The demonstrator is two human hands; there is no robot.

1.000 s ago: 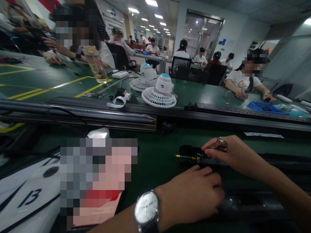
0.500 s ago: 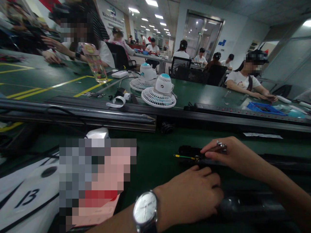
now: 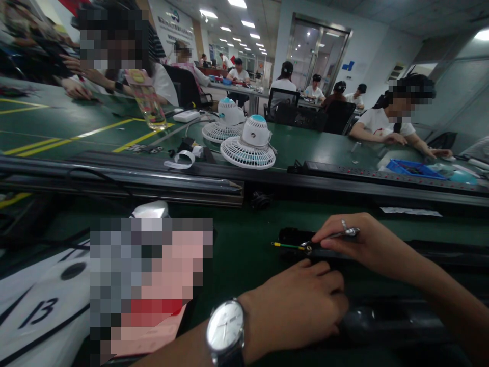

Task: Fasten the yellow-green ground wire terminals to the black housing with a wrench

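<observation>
On the green tabletop lies a long black part (image 3: 289,235), and a short green-and-yellow wire (image 3: 287,246) sticks out over its left end. A ring-shaped terminal (image 3: 308,250) sits at the wire's right end. My right hand (image 3: 357,239) is closed on a slim silver metal tool (image 3: 349,232), whose front tip reaches down beside that terminal. My left hand (image 3: 296,311), with a watch (image 3: 226,324) on its wrist, is curled against the near edge of the black part; its fingertips are hidden underneath.
Long metal profiles (image 3: 183,186) cross the table beyond my hands. Two white fans (image 3: 248,150) and a drinking bottle (image 3: 148,104) stand behind them. A pink-screened device (image 3: 153,336) lies at left. Co-workers sit opposite, one near a blue tray (image 3: 414,169).
The silver tool has turned in my right hand, and its tip now shows beside the terminal. My left hand stays nearly in place. The co-worker at right has moved their arms.
</observation>
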